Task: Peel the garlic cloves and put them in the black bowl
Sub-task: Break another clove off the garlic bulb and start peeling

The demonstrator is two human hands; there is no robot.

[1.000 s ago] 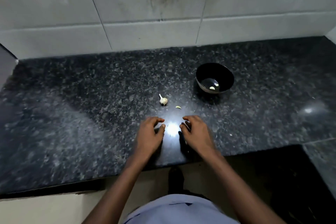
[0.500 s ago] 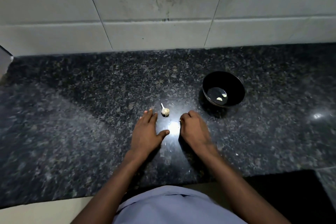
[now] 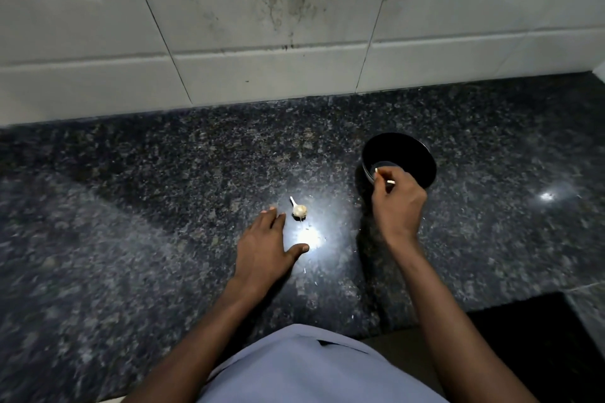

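Right hand (image 3: 397, 206) over the near rim of the bowl (image 3: 412, 154), fingers curled, tips pinching a small pale clove (image 3: 390, 181); a second pale fleck shows at the fingertip nearest 10 o'clock, too small to say whether it is clove or skin. Judged step: dropping a peeled clove into the bowl. To do it well, carry the pinch a little further toward 12 o'clock so the clove sits over the bowl's dark middle, not its edge, then spread thumb and finger cleanly and let it fall; a low drop should keep it from bouncing off the glossy wall. If skin clings to the fingertips, rub it off over the counter (image 3: 163, 206), not over the bowl. Bowl contents hidden by the hand, so count inside cannot be told. Left hand (image 3: 265, 249) lies flat on the counter, fingers straight and together, thumb splayed toward 3 o'clock, gripping nothing. Just beyond its fingertips, at 1 o'clock from them, stands the rest of the garlic head (image 3: 299, 210) with its stem pointing toward 11 o'clock; near the hand, not touching as far as can be seen. Bowl sits at 2 o'clock from the garlic, well apart. Bright glare on the counter between the hands; small pale flecks there are probably skin.
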